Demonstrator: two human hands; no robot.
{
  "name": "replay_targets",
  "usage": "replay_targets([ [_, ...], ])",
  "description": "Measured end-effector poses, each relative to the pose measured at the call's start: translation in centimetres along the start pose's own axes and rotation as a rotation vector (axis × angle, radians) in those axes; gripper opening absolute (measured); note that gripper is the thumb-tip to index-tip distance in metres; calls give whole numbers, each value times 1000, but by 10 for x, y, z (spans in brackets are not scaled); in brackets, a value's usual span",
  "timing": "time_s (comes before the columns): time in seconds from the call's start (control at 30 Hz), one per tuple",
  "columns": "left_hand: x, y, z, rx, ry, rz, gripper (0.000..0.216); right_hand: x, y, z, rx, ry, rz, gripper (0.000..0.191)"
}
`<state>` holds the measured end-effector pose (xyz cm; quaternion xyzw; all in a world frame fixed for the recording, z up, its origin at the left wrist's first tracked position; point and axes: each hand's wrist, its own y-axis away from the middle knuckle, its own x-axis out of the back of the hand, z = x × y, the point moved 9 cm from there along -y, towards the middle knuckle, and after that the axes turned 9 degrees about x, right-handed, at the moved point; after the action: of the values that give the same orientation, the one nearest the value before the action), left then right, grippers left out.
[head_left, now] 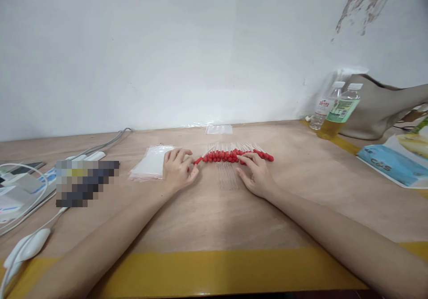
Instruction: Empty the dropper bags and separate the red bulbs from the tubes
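Brown tabletop (200, 223): red-tipped row (222, 156) runs left-right; left hand (179, 167) pinches a red piece (198, 160) at its left end, right hand (257, 174), half-spread, touches its right part.

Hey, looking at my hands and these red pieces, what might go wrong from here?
The thin strands lie crowded together, so they might tangle. Your right hand is at the row of red pieces and could knock some askew. Your left hand, pinching a red tip, is beside the plastic bags and might nudge the stack.
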<state>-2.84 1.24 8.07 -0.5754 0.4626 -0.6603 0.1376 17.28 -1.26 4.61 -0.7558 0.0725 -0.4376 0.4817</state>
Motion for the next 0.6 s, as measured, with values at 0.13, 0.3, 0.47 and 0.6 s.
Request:
replay_targets([
  [0.13,5,22,24,-128,158,-7,10,3,-2,-10,95,66,3,40],
  [0.3,10,25,49,-215,289,15,6,-9,-1,-26,242,85,-147,33],
  [0.47,15,26,52,-266,336,68,8,-16,1,-33,302,67,-201,25],
  [0.6,12,25,52,-241,360,45,14,-20,0,-37,301,56,-217,22],
])
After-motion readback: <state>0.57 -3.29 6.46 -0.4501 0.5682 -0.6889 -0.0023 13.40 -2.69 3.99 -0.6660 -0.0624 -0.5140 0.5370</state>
